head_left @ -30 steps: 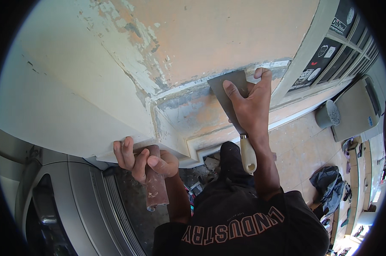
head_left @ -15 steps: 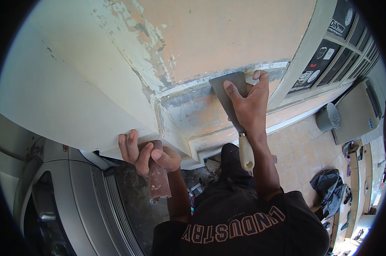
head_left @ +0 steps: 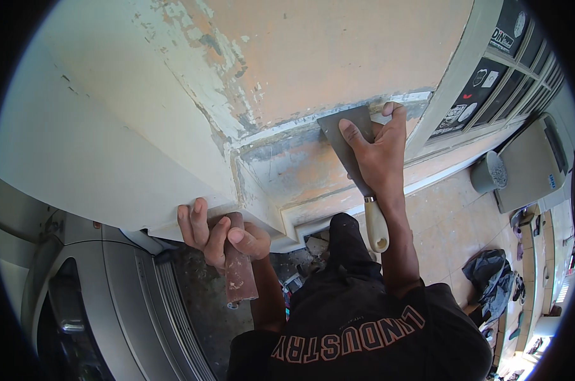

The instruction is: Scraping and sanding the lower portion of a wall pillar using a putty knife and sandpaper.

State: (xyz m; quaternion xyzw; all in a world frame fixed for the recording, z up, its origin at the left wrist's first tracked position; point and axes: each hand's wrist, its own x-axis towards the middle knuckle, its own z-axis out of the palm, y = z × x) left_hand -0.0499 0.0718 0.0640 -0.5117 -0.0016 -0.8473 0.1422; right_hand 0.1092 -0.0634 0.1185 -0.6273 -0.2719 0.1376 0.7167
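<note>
My right hand grips a putty knife with a wide metal blade and an ivory handle. My thumb lies on the blade, whose edge is at a flaky, patched band on the peach wall. Low on the left, my left hand is closed around a dusty reddish-brown roll, perhaps abrasive paper, with its upper fingers at the edge of the white wall section. The back of the roll and some right-hand fingers are hidden.
A silver vehicle stands close at left. On the right are a barred window, a grey bucket, a boxy appliance, a dark plastic bag and footwear along tiled steps. Rubble lies at the wall's foot.
My right hand and the knife have shifted slightly right along the band. My left hand, with the roll, sits a little higher and farther right than one second ago.
</note>
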